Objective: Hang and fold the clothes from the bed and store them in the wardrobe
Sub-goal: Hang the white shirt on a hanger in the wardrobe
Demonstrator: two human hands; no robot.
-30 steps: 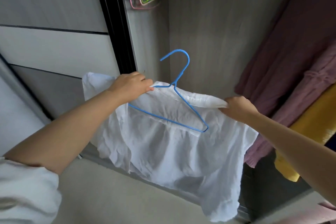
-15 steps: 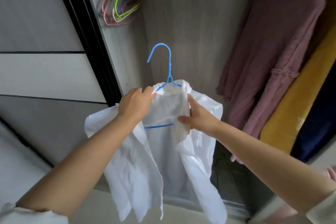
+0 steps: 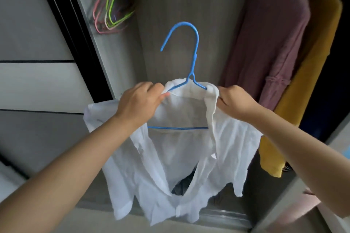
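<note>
A white collared shirt [image 3: 181,166] hangs on a blue wire hanger [image 3: 195,56], held up in front of the open wardrobe [image 3: 181,2]. The hanger's hook points up and its bottom bar shows through the open front. My left hand [image 3: 139,103] grips the shirt's left shoulder by the collar. On the other side, my right hand [image 3: 235,103] grips the right shoulder beside the collar. The shirt front hangs open and unbuttoned.
Several empty pink and green hangers [image 3: 111,7] hang at the wardrobe's upper left. A mauve garment [image 3: 269,43] and a mustard one [image 3: 310,73] hang on the right. A black sliding-door frame [image 3: 72,34] borders the wardrobe on the left. Dark clothes [image 3: 183,185] lie on the wardrobe floor.
The shirt went from lying flat over the hanger to hanging upright on it. My right hand moved from the shirt's front to its right shoulder. The view tilted up.
</note>
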